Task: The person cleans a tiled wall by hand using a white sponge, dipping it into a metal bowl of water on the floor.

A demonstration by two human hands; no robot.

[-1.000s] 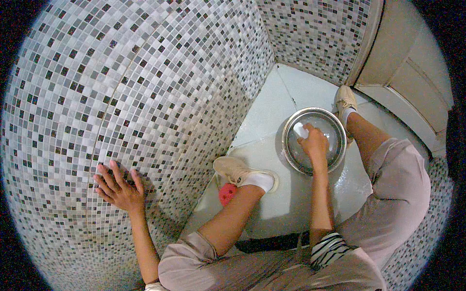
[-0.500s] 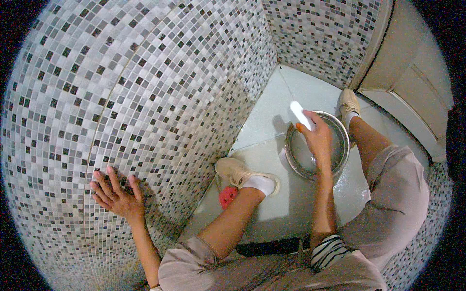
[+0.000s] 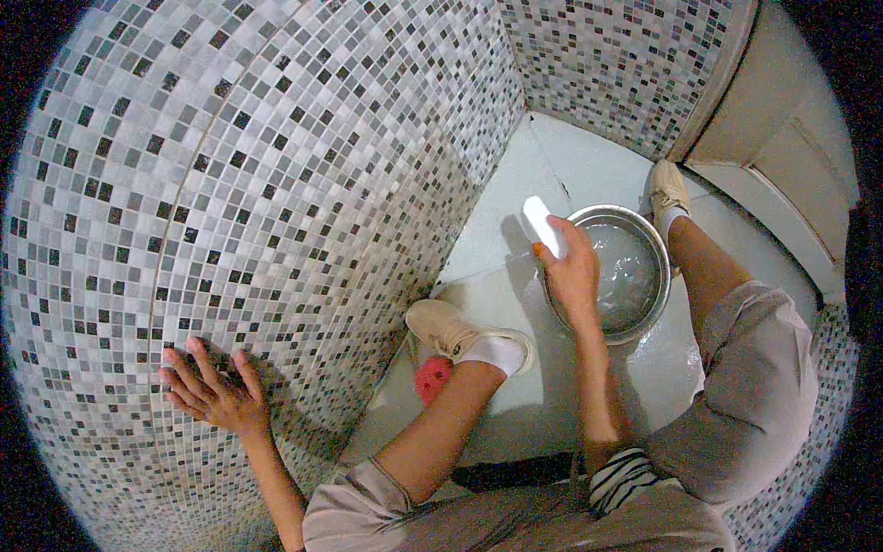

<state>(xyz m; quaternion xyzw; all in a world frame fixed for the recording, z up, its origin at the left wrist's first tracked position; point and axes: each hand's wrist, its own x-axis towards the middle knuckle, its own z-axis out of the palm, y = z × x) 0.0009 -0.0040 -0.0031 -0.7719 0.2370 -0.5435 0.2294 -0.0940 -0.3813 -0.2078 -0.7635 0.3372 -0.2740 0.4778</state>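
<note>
My left hand (image 3: 216, 391) lies with spread fingers against the mosaic-tiled wall (image 3: 303, 184) on the left, holding nothing. In my right hand (image 3: 574, 276) is a white oblong block (image 3: 543, 227) with rounded ends; its underside is hidden, so I cannot tell whether it is a brush or a sponge. That hand is closed round the block's near end, over the left rim of a round metal basin (image 3: 658, 317). Rippling, cloudy water (image 3: 627, 267) shows inside the basin, which stands on the floor between my feet.
A red-pink object (image 3: 432, 377) with dark spots lies beside my left shoe (image 3: 451, 329). My right shoe (image 3: 668, 190) is at the basin's far right, near a beige panelled door (image 3: 791, 138). Pale, wet-looking floor tiles (image 3: 501, 216) reach the wall corner.
My right hand has moved left with the white block, from over the basin to its left rim, uncovering the water. My left hand appears slightly lower on the wall.
</note>
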